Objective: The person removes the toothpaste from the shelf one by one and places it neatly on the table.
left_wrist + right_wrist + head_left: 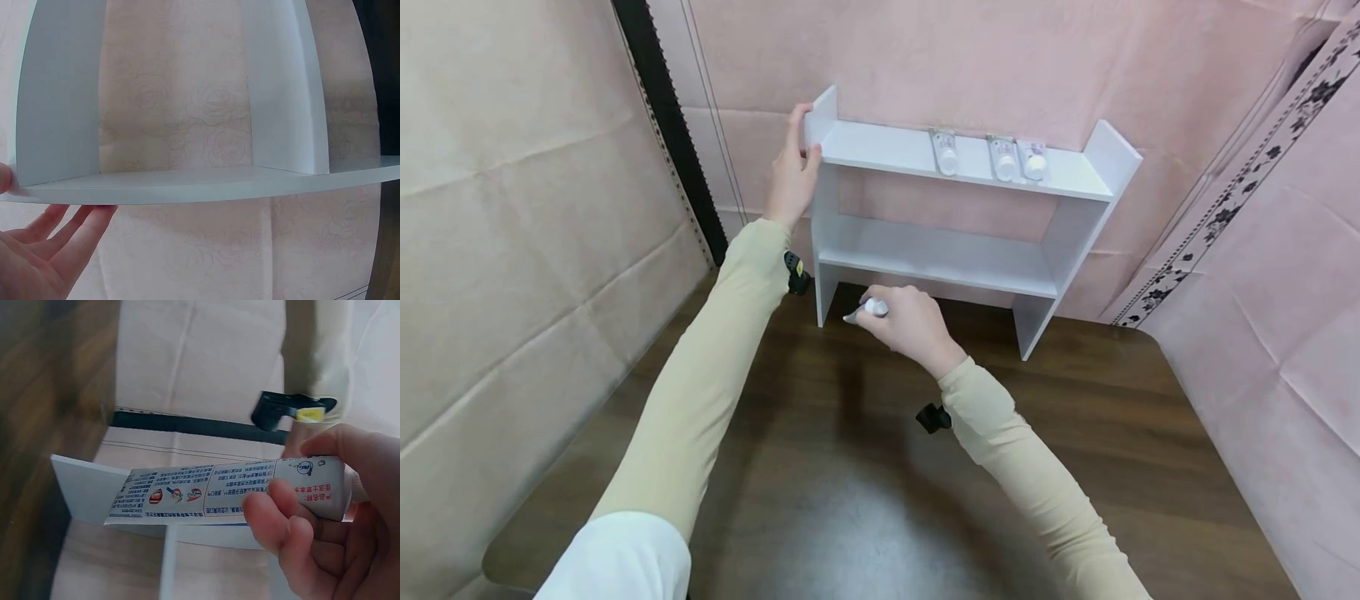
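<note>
A white printed tube [181, 494] is in the right hand [917, 325], pinched by thumb and curled fingers near its cap end, its flat end pointing away to the left. It is above the counter [865, 517], in front of the lower left part of a white shelf [925, 243]. The left hand [792, 183] grips the top of the shelf's left side panel [200, 187], thumb on one side and fingers on the other. Three more tubes sit on the top board: one [945, 152] near the middle, and two, the middle one [1002, 158] and the right one [1032, 160], side by side to its right, white caps toward the front edge; whether they lie or stand is hard to tell. The shelf stands on the dark wood-grained counter, before pink cloth [1000, 58]. Small black cameras [933, 417] are on both wrists, over beige sleeves [715, 367].
</note>
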The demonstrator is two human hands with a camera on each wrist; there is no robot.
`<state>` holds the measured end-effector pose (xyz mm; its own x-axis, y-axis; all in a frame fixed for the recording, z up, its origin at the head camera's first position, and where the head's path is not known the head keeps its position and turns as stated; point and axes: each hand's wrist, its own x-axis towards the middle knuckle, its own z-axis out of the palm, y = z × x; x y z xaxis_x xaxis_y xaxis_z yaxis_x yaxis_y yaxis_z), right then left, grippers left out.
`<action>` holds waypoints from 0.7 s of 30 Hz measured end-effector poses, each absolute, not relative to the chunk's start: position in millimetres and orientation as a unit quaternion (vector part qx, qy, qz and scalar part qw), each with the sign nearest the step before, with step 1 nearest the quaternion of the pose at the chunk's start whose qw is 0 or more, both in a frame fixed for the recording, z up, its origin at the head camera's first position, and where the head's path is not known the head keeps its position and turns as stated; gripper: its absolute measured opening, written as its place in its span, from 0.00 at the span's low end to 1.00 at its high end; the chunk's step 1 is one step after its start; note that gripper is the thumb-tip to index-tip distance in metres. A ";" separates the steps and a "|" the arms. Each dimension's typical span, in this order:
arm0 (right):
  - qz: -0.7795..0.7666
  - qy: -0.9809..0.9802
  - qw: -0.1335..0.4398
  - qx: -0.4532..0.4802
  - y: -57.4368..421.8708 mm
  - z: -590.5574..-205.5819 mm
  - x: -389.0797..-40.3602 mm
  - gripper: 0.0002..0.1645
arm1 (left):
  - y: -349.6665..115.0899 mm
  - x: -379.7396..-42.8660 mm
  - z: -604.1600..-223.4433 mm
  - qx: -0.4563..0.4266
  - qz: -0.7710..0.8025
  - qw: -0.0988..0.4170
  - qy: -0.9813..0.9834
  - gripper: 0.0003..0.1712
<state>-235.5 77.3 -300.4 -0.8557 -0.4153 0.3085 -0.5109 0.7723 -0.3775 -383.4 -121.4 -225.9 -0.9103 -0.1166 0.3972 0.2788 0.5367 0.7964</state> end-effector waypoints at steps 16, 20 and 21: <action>0.202 -0.951 0.020 0.235 51.7 -399.8 -223.4 0.15 | -120.8 -387.7 -229.0 -0.051 -0.468 0.207 -0.858 0.30; 0.117 -0.953 0.095 0.262 40.0 -425.2 -211.6 0.20 | -121.1 -388.2 -227.8 -0.047 -0.478 0.209 -0.852 0.30; 0.090 -0.952 0.114 0.270 37.2 -432.4 -208.2 0.20 | -121.1 -388.0 -227.5 -0.046 -0.477 0.210 -0.852 0.30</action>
<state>-208.2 37.2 -432.4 -0.8280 -0.4939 0.2655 -0.5351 0.8375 -0.1107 -388.0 -121.1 -227.5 -0.9073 -0.1226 0.4022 0.2788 0.5406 0.7937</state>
